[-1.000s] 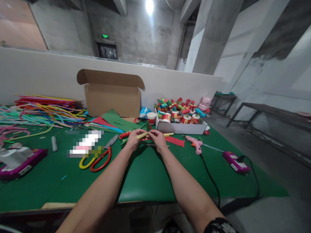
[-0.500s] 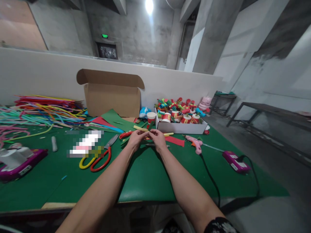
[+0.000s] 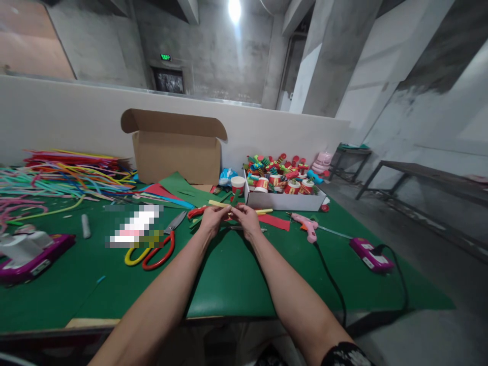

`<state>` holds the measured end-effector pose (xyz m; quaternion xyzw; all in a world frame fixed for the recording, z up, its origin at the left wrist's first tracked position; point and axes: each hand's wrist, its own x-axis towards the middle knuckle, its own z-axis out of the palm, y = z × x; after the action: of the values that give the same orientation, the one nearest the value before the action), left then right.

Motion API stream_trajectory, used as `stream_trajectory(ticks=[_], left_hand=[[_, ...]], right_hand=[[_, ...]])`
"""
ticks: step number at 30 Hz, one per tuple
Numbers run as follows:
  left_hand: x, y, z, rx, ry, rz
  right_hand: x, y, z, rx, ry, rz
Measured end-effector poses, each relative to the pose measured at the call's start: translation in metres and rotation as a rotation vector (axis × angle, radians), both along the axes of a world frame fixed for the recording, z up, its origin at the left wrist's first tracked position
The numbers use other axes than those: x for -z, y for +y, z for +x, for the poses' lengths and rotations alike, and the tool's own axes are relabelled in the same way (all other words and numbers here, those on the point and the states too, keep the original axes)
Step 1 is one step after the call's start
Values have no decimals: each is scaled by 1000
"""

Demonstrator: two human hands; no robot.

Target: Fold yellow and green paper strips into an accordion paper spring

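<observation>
yellow strip (image 3: 217, 204) has swung to the far side, perhaps folded over; left hand (image 3: 212, 219) pinches it tight, right hand (image 3: 249, 220) pinches green strip (image 3: 236, 197).

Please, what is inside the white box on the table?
Inside the white box are red-and-white cups and colourful, partly coiled pieces, heaped above its rim. Its bottom cannot be seen: the front wall and these contents cover it.

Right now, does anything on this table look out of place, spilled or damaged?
A blocky, blurred patch partly over the scissors looks odd: it hides whatever lies beneath. A small blue scrap lies alone, well away from the coloured strips. I see no spill or clear damage.
</observation>
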<state>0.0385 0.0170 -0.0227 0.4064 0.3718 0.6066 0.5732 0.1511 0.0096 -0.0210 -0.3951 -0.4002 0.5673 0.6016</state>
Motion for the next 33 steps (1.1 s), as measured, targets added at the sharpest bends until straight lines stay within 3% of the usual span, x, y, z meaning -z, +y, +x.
stream_trajectory(ticks=[12,28,33], left_hand=[[0,0,-2,-4,55,26],[-4,-1,-1,-28,41,-19],[-2,0,-1,-28,66,-26]], right_hand=[[1,0,0,-10,-14,-47],[3,2,3,-101,122,-87],[5,4,2,-55,106,-86]])
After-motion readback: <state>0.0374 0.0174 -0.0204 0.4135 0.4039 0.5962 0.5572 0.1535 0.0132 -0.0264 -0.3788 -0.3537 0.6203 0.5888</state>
